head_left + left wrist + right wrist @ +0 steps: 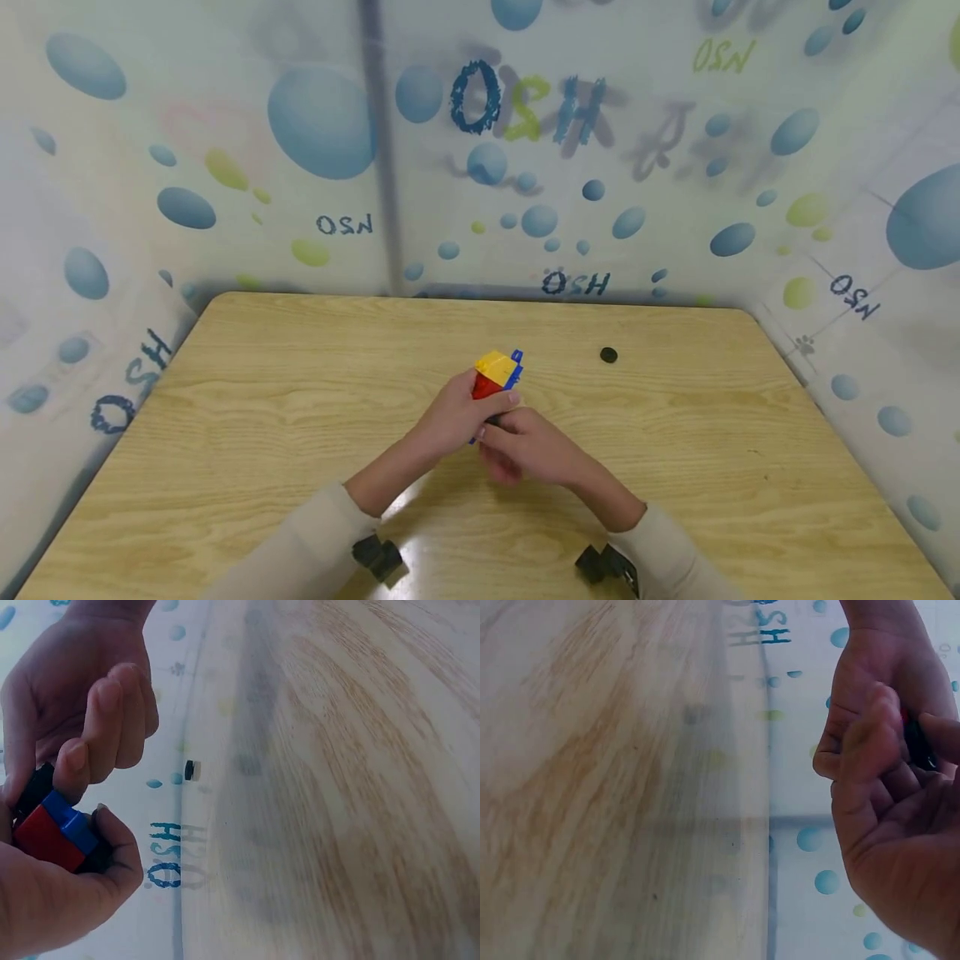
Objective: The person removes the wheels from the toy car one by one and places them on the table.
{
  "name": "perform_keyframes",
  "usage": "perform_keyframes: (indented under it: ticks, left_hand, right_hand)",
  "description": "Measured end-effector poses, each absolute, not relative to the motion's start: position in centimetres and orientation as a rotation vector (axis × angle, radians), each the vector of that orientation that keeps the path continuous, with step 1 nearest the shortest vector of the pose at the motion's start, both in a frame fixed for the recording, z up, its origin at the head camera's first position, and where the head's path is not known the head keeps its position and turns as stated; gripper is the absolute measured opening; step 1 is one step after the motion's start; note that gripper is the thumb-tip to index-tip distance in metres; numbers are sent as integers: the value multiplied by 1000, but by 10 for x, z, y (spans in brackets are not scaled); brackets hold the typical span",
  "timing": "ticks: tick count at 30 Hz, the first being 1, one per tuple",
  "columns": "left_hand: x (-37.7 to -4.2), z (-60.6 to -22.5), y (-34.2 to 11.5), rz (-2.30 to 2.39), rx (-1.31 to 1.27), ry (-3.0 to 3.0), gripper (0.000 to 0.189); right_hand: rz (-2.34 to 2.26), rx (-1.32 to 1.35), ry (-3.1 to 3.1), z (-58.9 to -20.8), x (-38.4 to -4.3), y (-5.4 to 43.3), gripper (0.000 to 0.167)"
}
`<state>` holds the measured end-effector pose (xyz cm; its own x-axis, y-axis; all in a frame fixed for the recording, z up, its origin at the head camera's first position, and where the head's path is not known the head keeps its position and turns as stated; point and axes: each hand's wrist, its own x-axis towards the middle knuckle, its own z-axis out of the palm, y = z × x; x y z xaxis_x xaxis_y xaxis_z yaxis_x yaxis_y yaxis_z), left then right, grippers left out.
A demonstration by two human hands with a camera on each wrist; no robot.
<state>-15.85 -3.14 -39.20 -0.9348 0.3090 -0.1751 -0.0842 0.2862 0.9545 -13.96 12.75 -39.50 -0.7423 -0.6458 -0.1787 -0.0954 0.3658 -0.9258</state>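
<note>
Over the near middle of the table, my left hand [453, 415] grips a small plastic toy [497, 367] with a yellow top, red body and blue edge. Its thumb lies across the toy's near side. My right hand [536, 446] meets it from the right, thumb and forefinger pinching a black part [34, 791] at the toy's end. In the left wrist view, the red and blue sides [49, 836] show between the left fingers, while the other right fingers are loosely bent. Fingers hide most of the black part, so its shape is unclear.
A small round black disc [609, 355] lies on the wooden table [300, 375], beyond the hands and to the right. Printed curtain-like walls [480, 208] with blue and green dots enclose the table's back and sides.
</note>
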Motion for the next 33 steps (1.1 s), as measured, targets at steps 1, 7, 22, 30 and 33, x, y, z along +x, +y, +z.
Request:
perform_keyframes:
  ticks: [1,7,22,30,33]
  left_hand:
    - [-159,-393,-31,1676,207,2241,45]
    - [-158,-395,-30,1626,219,2310,44]
    - [-154,-387,-24,1467,349,2785,39]
    - [-162,-392,-35,1650,173,2595,47]
    - [-165,-393,-39,1746,125,2463,45]
  right_hand:
    - [-1375,-643,2099,-396,-140,128,39]
    - [-1390,-598,2169,-404,-137,126,40]
    - [-1397,-621,2306,-406,-134,127,40]
    - [-1389,-569,2294,-403,-140,132,43]
    - [-1433,-466,2294,-401,-145,141,47]
